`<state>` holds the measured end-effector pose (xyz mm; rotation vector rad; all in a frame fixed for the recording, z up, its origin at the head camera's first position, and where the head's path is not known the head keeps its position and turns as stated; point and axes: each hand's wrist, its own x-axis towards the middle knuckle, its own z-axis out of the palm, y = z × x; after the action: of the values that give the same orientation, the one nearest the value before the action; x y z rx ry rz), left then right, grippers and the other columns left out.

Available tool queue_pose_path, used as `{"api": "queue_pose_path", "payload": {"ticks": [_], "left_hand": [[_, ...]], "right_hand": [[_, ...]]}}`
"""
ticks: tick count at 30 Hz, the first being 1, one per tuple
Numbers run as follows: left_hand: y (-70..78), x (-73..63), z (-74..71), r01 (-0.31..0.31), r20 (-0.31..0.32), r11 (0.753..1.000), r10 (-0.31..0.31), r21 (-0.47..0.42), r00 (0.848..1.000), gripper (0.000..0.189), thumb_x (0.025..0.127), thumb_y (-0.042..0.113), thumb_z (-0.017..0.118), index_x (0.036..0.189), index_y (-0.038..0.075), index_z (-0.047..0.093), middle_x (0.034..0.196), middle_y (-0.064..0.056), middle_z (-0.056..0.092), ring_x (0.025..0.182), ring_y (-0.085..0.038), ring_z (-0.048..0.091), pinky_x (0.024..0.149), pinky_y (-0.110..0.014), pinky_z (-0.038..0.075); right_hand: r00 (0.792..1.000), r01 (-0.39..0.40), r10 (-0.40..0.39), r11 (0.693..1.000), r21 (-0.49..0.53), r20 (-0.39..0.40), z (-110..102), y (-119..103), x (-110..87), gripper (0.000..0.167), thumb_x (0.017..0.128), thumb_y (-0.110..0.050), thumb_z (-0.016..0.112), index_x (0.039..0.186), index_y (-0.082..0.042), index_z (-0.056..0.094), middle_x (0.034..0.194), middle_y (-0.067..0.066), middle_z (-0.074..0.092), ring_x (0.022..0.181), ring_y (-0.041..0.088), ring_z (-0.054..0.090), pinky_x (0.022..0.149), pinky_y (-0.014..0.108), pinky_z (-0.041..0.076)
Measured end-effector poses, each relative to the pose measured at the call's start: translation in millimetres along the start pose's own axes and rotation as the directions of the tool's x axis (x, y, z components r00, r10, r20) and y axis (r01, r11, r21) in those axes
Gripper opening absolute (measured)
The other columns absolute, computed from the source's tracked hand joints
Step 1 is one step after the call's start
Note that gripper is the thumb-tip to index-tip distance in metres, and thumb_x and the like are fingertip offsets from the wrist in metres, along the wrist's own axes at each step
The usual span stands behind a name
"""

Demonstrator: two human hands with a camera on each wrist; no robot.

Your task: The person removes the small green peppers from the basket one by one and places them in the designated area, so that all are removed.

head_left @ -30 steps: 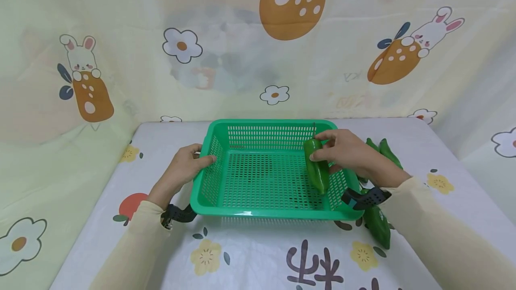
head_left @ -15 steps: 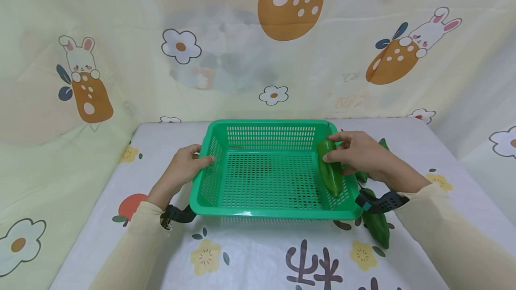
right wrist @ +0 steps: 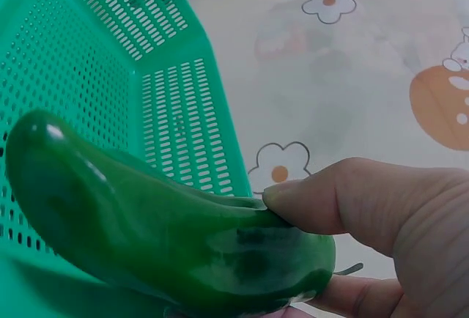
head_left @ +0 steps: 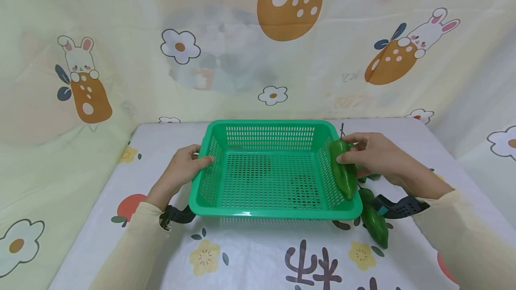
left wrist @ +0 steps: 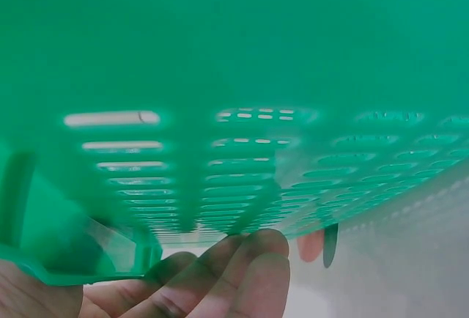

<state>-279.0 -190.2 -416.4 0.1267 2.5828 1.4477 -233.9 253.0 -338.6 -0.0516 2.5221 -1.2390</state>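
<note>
My right hand [head_left: 372, 153] pinches a long green pepper [head_left: 343, 171] near its stem end, thumb on the near side. In the head view the pepper overlaps the right rim of a green plastic basket [head_left: 258, 213], with its stem pointing up and away. The right wrist view shows the pepper [right wrist: 168, 237] large in front of the basket's slotted wall. My left hand [head_left: 185, 169] grips the basket's left rim, thumb over the inside. From the left wrist view, the fingers [left wrist: 256, 281] lie under the basket's slotted underside [left wrist: 242, 179].
Another green pepper [head_left: 374, 220] lies on the cloth to the right of the basket, below my right wrist. More green shows partly hidden behind the right hand. A printed cloth [head_left: 242, 254] covers the table, and a patterned curtain [head_left: 225, 79] hangs behind.
My right hand has moved right with the pepper, from over the basket's inside to its right rim. The left hand and basket stay almost where they were.
</note>
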Motion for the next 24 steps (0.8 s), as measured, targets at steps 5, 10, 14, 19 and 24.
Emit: {"api": "queue_pose_path", "payload": {"ticks": [5,10,14,19,24], "left_hand": [[-0.5,0.0,0.0,-0.001,-0.001,1.0,0.001,-0.003,1.0,0.05,0.1,0.023,0.065,0.138,-0.008,0.056,0.125,-0.029,0.068,0.1,-0.037,0.075,0.081,-0.047,0.065],[1.0,-1.4,-0.4,0.011,0.005,1.0,-0.011,-0.009,1.0,0.05,0.101,0.024,0.065,0.139,-0.008,0.055,0.129,-0.03,0.066,0.104,-0.039,0.074,0.083,-0.048,0.065],[2.0,-2.2,-0.4,0.012,0.005,1.0,-0.012,-0.01,1.0,0.05,0.101,0.023,0.064,0.139,-0.008,0.055,0.128,-0.03,0.066,0.102,-0.038,0.074,0.082,-0.047,0.065],[2.3,-2.2,0.0,0.015,0.004,1.0,-0.015,-0.008,1.0,0.05,0.101,0.024,0.064,0.139,-0.007,0.055,0.126,-0.029,0.067,0.1,-0.037,0.075,0.081,-0.047,0.065],[2.0,-2.1,-0.1,0.013,0.003,1.0,-0.013,-0.007,1.0,0.05,0.101,0.024,0.064,0.139,-0.007,0.056,0.126,-0.029,0.068,0.099,-0.036,0.075,0.081,-0.046,0.065]], "right_hand": [[1.0,0.002,-0.003,0.999,-0.032,-0.027,-7,8,-5.6,0.07,0.099,-0.021,0.069,0.154,0.009,0.037,0.11,0.019,0.06,0.089,0.025,0.068,0.075,0.04,0.065],[0.999,0.012,-0.014,0.999,-0.043,-0.042,-12,13,-12.2,0.068,0.1,-0.02,0.068,0.153,0.01,0.037,0.108,0.019,0.059,0.089,0.025,0.068,0.076,0.043,0.066],[0.999,0.005,-0.006,1.0,-0.024,-0.042,-15,18,-16.6,0.071,0.1,-0.019,0.068,0.154,0.011,0.034,0.107,0.02,0.058,0.09,0.026,0.069,0.078,0.046,0.066],[0.999,0.001,-0.002,1.0,-0.019,-0.045,-19,28,-22.6,0.072,0.099,-0.019,0.068,0.154,0.012,0.033,0.103,0.018,0.059,0.09,0.026,0.07,0.076,0.046,0.066],[0.999,-0.001,0.0,1.0,-0.01,-0.044,-23,35,-29.2,0.071,0.1,-0.018,0.068,0.153,0.014,0.032,0.104,0.018,0.06,0.092,0.025,0.072,0.077,0.045,0.066]]}}
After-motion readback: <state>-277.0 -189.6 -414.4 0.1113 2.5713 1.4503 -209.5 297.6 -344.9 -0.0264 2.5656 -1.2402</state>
